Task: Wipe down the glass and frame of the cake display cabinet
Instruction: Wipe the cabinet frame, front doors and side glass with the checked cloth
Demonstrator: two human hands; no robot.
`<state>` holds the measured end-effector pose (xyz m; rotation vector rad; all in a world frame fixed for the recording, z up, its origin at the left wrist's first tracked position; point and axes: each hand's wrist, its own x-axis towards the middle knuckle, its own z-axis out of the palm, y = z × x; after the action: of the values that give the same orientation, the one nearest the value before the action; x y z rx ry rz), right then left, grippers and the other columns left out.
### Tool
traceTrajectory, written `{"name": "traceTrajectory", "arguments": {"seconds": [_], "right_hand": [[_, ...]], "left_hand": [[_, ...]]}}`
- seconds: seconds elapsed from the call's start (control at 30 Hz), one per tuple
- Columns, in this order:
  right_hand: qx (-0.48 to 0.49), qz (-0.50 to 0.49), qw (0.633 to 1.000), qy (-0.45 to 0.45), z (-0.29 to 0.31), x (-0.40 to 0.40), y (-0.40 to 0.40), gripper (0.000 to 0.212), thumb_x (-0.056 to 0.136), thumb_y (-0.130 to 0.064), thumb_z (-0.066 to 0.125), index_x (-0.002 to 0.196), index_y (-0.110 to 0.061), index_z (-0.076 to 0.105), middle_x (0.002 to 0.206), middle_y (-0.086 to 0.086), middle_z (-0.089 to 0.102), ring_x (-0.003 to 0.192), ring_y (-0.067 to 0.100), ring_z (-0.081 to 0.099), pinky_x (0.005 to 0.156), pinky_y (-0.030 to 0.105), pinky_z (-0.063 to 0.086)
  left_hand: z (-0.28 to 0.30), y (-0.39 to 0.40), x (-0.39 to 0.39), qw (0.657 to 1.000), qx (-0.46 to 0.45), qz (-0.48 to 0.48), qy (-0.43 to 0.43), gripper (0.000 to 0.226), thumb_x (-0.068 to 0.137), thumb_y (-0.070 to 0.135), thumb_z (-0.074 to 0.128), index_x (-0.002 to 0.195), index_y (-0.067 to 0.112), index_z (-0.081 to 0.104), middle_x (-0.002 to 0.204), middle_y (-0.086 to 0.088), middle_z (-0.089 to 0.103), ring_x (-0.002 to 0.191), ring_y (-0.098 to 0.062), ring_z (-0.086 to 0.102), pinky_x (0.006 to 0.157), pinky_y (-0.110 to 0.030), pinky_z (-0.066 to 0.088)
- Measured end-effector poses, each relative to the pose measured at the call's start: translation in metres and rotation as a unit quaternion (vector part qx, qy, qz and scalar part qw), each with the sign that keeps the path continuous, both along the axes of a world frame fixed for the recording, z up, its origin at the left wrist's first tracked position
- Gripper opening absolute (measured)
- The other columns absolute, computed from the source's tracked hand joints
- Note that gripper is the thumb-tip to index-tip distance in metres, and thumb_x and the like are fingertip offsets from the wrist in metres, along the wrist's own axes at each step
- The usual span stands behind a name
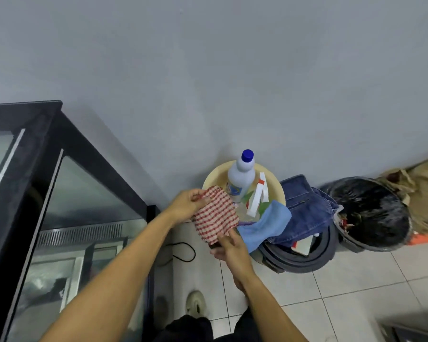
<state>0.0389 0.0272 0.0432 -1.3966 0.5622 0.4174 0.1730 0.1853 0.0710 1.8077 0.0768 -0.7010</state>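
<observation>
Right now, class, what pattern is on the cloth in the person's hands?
Red-and-white checks on the cloth, seen in the head view.

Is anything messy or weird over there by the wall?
A bit messy, yes. Blue jeans are draped over stacked black rings on the floor, not folded. A blue cloth hangs over the yellow basin rim. Nothing looks spilled or broken. Both hands hold a red checked cloth.
</observation>
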Motion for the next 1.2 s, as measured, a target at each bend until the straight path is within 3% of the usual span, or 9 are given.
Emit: {"name": "traceTrajectory", "arguments": {"seconds": [0.17, 0.4, 0.5, 0.57, 0.63, 0.73, 0.83, 0.93, 1.2], "right_hand": [[-0.002, -0.021, 0.996, 0.086, -0.02, 0.001, -0.004, 0.056, 0.104, -0.015, 0.05, 0.152, -0.044, 0.045, 0.126, 0.002, 0.067, 0.092, 0.021, 0.064, 0.078, 0.025, 0.054], [-0.034, -0.053, 0.997, 0.041, -0.017, -0.025, -0.016, 0.047, 0.102, -0.01, 0.053, 0.141, -0.035, 0.057, 0.101, 0.0, 0.068, 0.087, 0.017, 0.063, 0.071, 0.016, 0.051], [-0.057, -0.063, 0.996, 0.04, -0.019, -0.037, -0.029, 0.022, 0.103, -0.011, 0.057, 0.119, -0.017, 0.071, 0.109, 0.006, 0.074, 0.093, 0.021, 0.068, 0.064, 0.012, 0.05], [-0.065, -0.078, 0.994, 0.03, -0.021, -0.044, -0.037, 0.016, 0.103, -0.011, 0.059, 0.108, -0.017, 0.074, 0.103, 0.007, 0.075, 0.091, 0.023, 0.068, 0.063, 0.013, 0.05], [-0.098, -0.092, 0.991, 0.013, -0.028, -0.05, -0.044, 0.015, 0.101, -0.013, 0.062, 0.105, -0.023, 0.073, 0.098, 0.002, 0.075, 0.09, 0.025, 0.069, 0.07, 0.019, 0.053], [-0.287, -0.047, 0.952, -0.093, -0.039, -0.054, -0.057, 0.027, 0.098, -0.014, 0.067, 0.122, -0.026, 0.067, 0.119, -0.005, 0.069, 0.112, 0.019, 0.063, 0.093, 0.031, 0.053], [-0.507, 0.09, 0.825, -0.231, -0.048, -0.036, -0.079, 0.049, 0.09, -0.005, 0.072, 0.136, -0.017, 0.062, 0.144, 0.009, 0.055, 0.127, 0.026, 0.051, 0.099, 0.04, 0.048], [-0.587, 0.205, 0.745, -0.243, -0.055, -0.012, -0.103, 0.06, 0.072, 0.002, 0.081, 0.128, -0.015, 0.068, 0.143, 0.017, 0.057, 0.128, 0.038, 0.055, 0.094, 0.049, 0.056], [-0.596, 0.273, 0.728, -0.202, -0.065, -0.005, -0.123, 0.055, 0.081, 0.0, 0.082, 0.13, -0.02, 0.07, 0.142, 0.013, 0.06, 0.139, 0.041, 0.051, 0.091, 0.047, 0.06]], "left_hand": [[-0.044, -0.013, 0.008, 0.964, 0.201, -0.152, -0.081, 0.07, 0.099, 0.029, 0.065, 0.159, 0.028, 0.029, 0.156, -0.009, 0.038, 0.142, -0.029, 0.043, 0.12, -0.044, 0.037], [-0.067, -0.015, -0.025, 0.841, 0.383, -0.321, -0.208, 0.044, 0.111, 0.046, 0.027, 0.152, 0.043, 0.042, 0.172, 0.002, -0.021, 0.156, -0.033, -0.023, 0.126, -0.053, 0.004], [-0.067, -0.01, -0.027, 0.813, 0.379, -0.327, -0.297, 0.049, 0.108, 0.047, 0.024, 0.149, 0.035, 0.048, 0.173, -0.003, 0.009, 0.159, -0.031, 0.0, 0.123, -0.054, 0.019], [-0.066, -0.006, -0.029, 0.773, 0.368, -0.356, -0.376, 0.049, 0.104, 0.045, 0.029, 0.137, 0.027, 0.06, 0.158, -0.002, 0.046, 0.151, -0.028, 0.032, 0.115, -0.048, 0.037], [-0.068, -0.003, -0.032, 0.745, 0.358, -0.386, -0.409, 0.049, 0.103, 0.046, 0.033, 0.133, 0.024, 0.064, 0.143, 0.0, 0.061, 0.14, -0.027, 0.049, 0.113, -0.044, 0.04], [-0.069, -0.002, -0.034, 0.734, 0.363, -0.416, -0.395, 0.056, 0.102, 0.052, 0.03, 0.143, 0.025, 0.056, 0.148, 0.0, 0.057, 0.142, -0.028, 0.047, 0.117, -0.043, 0.037], [-0.072, 0.0, -0.034, 0.723, 0.372, -0.429, -0.394, 0.058, 0.099, 0.051, 0.031, 0.146, 0.025, 0.053, 0.149, -0.004, 0.056, 0.143, -0.031, 0.046, 0.118, -0.046, 0.037], [-0.076, 0.0, -0.032, 0.71, 0.368, -0.43, -0.418, 0.05, 0.101, 0.043, 0.049, 0.147, 0.024, 0.053, 0.149, -0.006, 0.057, 0.141, -0.033, 0.049, 0.119, -0.047, 0.036], [-0.085, -0.002, -0.03, 0.726, 0.345, -0.416, -0.425, 0.055, 0.091, 0.023, 0.077, 0.142, 0.022, 0.057, 0.141, -0.009, 0.062, 0.134, -0.038, 0.056, 0.113, -0.051, 0.045]]}}
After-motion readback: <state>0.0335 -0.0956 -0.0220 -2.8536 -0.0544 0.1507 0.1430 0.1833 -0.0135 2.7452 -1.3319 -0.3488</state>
